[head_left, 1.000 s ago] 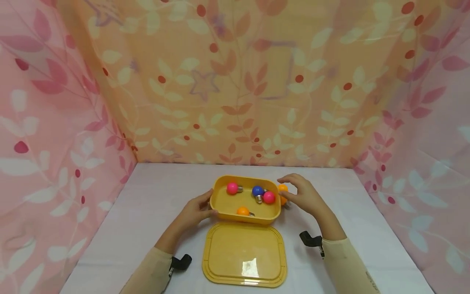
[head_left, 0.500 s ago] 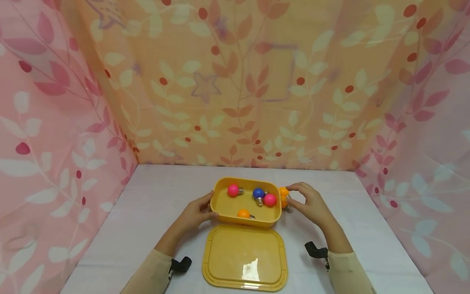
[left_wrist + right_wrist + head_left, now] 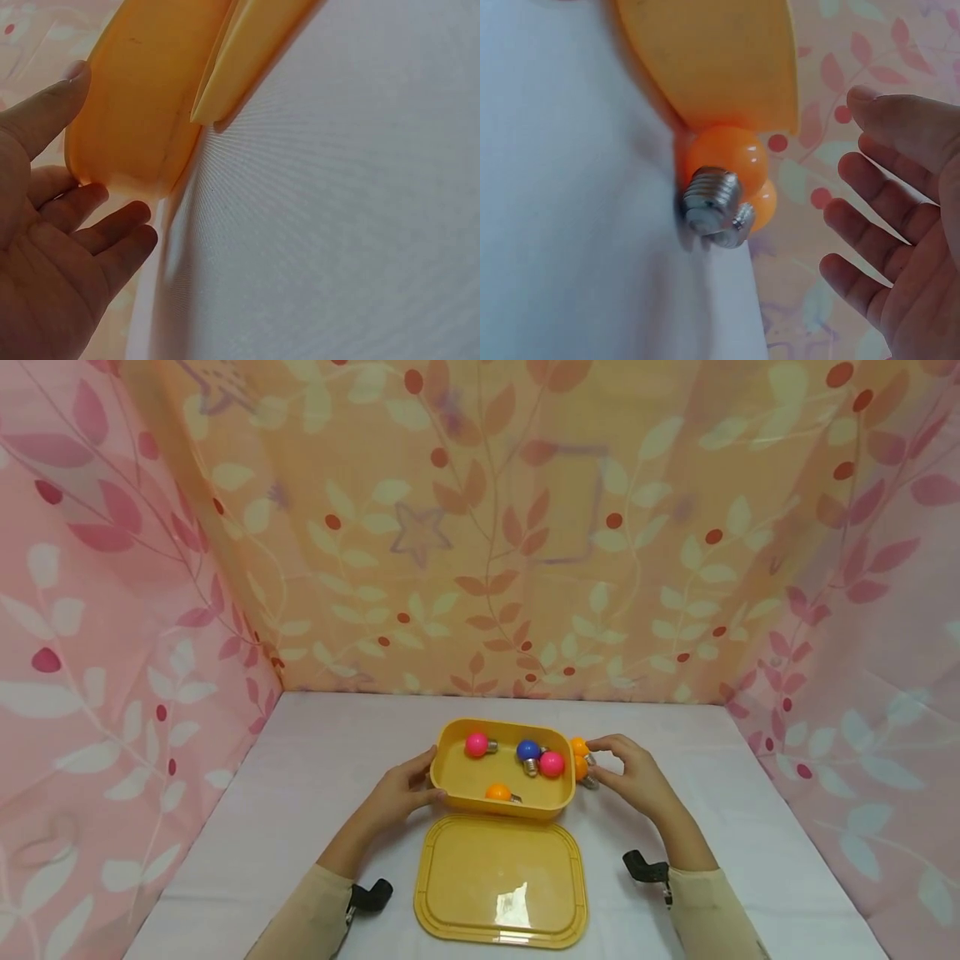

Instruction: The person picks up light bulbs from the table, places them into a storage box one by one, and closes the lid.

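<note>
A yellow plastic box lies uncovered on the table with coloured light bulbs inside: two pink bulbs, a blue bulb and an orange bulb. My left hand holds the box's left end, thumb at the front corner and fingers towards the back; in the left wrist view the outer fingers curve loosely. Two orange bulbs lie outside against the right end wall, metal screw bases facing away from it. Beside them my right hand spreads thumb and fingers, apart from the bulbs in the right wrist view.
The yellow lid lies flat in front of the box, near the table's front. A white cloth covers the table. Floral curtains enclose the back and both sides. A black wrist mount sticks out from the right sleeve.
My right hand has drawn back slightly to the right from the box rim, and both orange bulbs outside show more plainly. The left hand and box stay in place.
</note>
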`<state>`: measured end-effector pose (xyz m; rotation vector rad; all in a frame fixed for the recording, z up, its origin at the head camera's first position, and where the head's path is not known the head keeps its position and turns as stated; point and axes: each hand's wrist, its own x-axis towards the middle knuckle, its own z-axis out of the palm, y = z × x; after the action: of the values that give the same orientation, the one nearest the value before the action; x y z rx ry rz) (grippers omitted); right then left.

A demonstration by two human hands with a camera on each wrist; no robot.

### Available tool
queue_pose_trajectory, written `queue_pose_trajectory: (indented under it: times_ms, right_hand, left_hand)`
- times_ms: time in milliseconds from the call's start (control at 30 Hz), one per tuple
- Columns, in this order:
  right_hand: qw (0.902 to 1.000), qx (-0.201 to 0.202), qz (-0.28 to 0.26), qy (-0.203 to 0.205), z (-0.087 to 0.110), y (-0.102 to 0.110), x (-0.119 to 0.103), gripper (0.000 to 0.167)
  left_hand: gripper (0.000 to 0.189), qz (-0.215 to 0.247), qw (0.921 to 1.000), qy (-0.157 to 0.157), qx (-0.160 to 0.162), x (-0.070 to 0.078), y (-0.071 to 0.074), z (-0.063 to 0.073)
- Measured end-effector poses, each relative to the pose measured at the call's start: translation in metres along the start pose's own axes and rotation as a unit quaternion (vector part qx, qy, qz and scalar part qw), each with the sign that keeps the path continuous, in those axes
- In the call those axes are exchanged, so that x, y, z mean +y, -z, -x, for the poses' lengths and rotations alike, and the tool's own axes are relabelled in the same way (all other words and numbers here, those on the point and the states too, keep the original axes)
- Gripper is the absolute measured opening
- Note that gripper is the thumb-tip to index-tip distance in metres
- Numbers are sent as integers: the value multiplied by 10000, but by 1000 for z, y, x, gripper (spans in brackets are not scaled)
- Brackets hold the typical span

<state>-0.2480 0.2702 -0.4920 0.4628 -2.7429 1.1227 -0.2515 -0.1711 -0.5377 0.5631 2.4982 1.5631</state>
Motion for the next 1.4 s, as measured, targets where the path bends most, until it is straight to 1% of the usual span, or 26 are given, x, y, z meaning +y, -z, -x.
queue_pose_trajectory:
  times_ms: [100, 233, 433, 667, 800, 933, 1067, 1300, 1400]
  right_hand:
    - [9997, -115, -58, -228, 0, -4, 8, 42]
    - [9989, -200, -50, -432, 0, -7, 16, 43]
    - [9969, -329, 88, -713, 0, -11, 27, 45]
    - [9930, -528, -90, -1050, 0, -16, 34, 44]
    - [9912, -558, -2, -1199, 1, -20, 38, 44]
    - [9919, -491, 84, -1168, 1, -24, 40, 46]
    - [9932, -392, 151, -1083, 2, -28, 43, 47]
    - [9948, -208, 422, -899, 2, -33, 48, 43]
    - [9948, -113, 382, -933, 3, -34, 48, 41]
  left_hand:
    - [94, -20, 10000, 16, -19, 0, 0, 0]
    - [94, -37, 10000, 61, -24, 0, 1, 0]
    - [92, -40, 10000, 78, 24, 0, 2, 1]
    - [94, 18, 10000, 45, -2, -1, 2, 0]
    - [95, -9, 10000, 48, -21, -1, 1, -1]
    - [96, -12, 9999, 100, -45, 0, 2, -1]
    - [95, 6, 10000, 65, -72, 1, 2, -1]
    - [94, 17, 10000, 7, -83, 2, 2, -1]
    - [94, 2, 10000, 38, -59, 2, 1, -1]
